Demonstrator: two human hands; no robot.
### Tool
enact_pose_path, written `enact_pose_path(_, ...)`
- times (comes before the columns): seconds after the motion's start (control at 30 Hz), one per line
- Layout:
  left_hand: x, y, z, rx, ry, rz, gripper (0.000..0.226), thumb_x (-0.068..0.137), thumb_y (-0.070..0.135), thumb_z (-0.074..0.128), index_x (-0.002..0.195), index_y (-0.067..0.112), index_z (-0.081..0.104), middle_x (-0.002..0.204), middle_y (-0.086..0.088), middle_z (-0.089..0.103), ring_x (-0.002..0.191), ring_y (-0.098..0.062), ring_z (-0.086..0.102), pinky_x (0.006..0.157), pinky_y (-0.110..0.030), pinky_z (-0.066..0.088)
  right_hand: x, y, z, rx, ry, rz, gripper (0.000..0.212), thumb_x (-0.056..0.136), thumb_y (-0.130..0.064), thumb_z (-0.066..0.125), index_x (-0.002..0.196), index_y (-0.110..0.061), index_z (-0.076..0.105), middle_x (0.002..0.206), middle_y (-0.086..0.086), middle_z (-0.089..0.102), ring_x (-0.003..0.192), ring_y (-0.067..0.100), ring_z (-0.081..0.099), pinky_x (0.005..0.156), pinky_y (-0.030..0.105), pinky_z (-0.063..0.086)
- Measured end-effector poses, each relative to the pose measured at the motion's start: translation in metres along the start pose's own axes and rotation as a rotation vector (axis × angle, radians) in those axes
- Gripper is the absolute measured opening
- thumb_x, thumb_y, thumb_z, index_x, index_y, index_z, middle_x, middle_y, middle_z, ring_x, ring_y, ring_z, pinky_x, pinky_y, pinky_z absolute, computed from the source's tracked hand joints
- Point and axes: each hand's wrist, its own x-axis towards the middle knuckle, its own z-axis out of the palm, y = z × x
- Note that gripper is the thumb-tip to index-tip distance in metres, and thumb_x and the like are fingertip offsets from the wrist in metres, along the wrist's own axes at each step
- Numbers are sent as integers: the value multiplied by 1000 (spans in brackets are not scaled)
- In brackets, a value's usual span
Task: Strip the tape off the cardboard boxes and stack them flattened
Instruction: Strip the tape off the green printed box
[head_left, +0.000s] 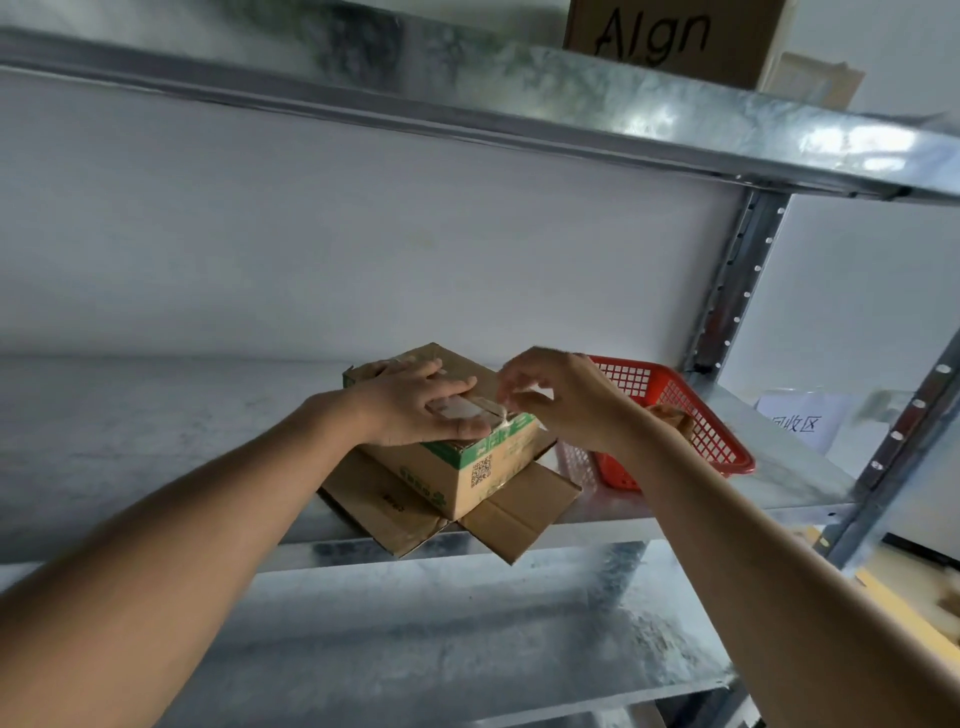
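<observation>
A small cardboard box (457, 467) with green print and a QR code stands on a flattened cardboard box (493, 519) on the middle metal shelf (156, 457). My left hand (415, 408) lies flat on the box's top, fingers straight, pressing it down. My right hand (563, 400) is just right of the box and pinches a strip of clear tape (501, 413) that rises off the top seam near the box's right edge.
A red plastic basket (696, 421) stands right of the box, with some brown material in it. A paper sign (802, 423) lies further right on the shelf. Another brown box (675, 41) sits on the upper shelf. A metal upright (737, 280) stands behind the basket.
</observation>
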Motion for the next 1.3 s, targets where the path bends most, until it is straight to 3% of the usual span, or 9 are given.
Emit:
enact_pose_path(0.1, 2, 0, -2, 19, -28, 2, 114, 52, 114, 27, 153, 66, 9, 173, 11, 1, 159, -29, -4, 122, -65, 2, 6, -1, 11, 11, -7, 36, 13, 103, -21, 59, 95, -30, 63, 123, -6, 72, 103, 14, 63, 50, 13, 47)
enact_pose_path(0.2, 3, -1, -3, 18, -26, 1, 114, 50, 114, 27, 153, 66, 9, 173, 11, 1, 159, -25, -6, 121, -59, -2, 8, -5, 11, 34, -18, 6, 23, 102, -16, 59, 90, -36, 61, 117, -10, 73, 102, 10, 64, 53, 8, 46)
enact_pose_path(0.33, 1, -1, 0, -15, -10, -3, 109, 52, 114, 30, 150, 70, 11, 172, 13, 3, 159, -21, -6, 123, -59, -2, -7, 3, 0, 163, -60, -47, 28, 98, -11, 59, 98, -38, 67, 105, -22, 74, 104, 3, 69, 76, 20, 59)
enact_pose_path(0.47, 1, 0, 0, -38, -8, -15, 104, 51, 114, 31, 146, 75, 11, 171, 19, 3, 159, -20, -5, 123, -60, 1, -25, 5, 18, 438, 107, 171, 10, 96, -26, 67, 98, -35, 71, 109, -18, 73, 94, 11, 73, 61, 33, 62)
enact_pose_path(0.57, -1, 0, -1, -67, -8, -15, 103, 51, 114, 33, 144, 77, 13, 170, 21, 3, 159, -21, -4, 124, -58, 6, -36, -1, 36, 623, 227, 339, 19, 89, -43, 76, 99, -27, 75, 95, -11, 76, 83, 15, 77, 69, 42, 65)
enact_pose_path(0.77, -8, 8, -3, -71, -5, -39, 106, 51, 114, 28, 147, 74, 14, 171, 18, 3, 159, -23, -3, 122, -55, 2, -42, -26, 43, 329, 398, 416, 32, 77, -59, 81, 88, -29, 81, 76, -18, 74, 75, 0, 68, 57, 20, 55)
enact_pose_path(0.93, -16, 17, 4, 82, 50, -54, 110, 58, 111, 6, 156, 61, 4, 174, -2, 4, 159, -30, 1, 121, -58, -1, -26, -39, 25, 288, 186, 546, 16, 87, -36, 82, 86, -20, 79, 78, -4, 76, 77, 10, 74, 67, 34, 65)
enact_pose_path(1.17, -28, 14, 9, 185, 100, -27, 105, 64, 98, -14, 159, 54, -4, 173, -10, 2, 159, -35, 2, 123, -62, 5, 13, -58, -2, 3, -191, 652, 36, 87, -17, 84, 113, 0, 65, 99, 7, 78, 92, 16, 76, 85, 29, 62)
enact_pose_path(1.3, -28, 15, 9, 209, 118, -34, 90, 75, 87, -5, 159, 54, -4, 173, -9, 1, 159, -33, 3, 124, -59, 7, 24, -70, -18, 119, -266, 716, 31, 90, -1, 75, 115, 6, 59, 82, 16, 78, 60, 12, 74, 52, 17, 56)
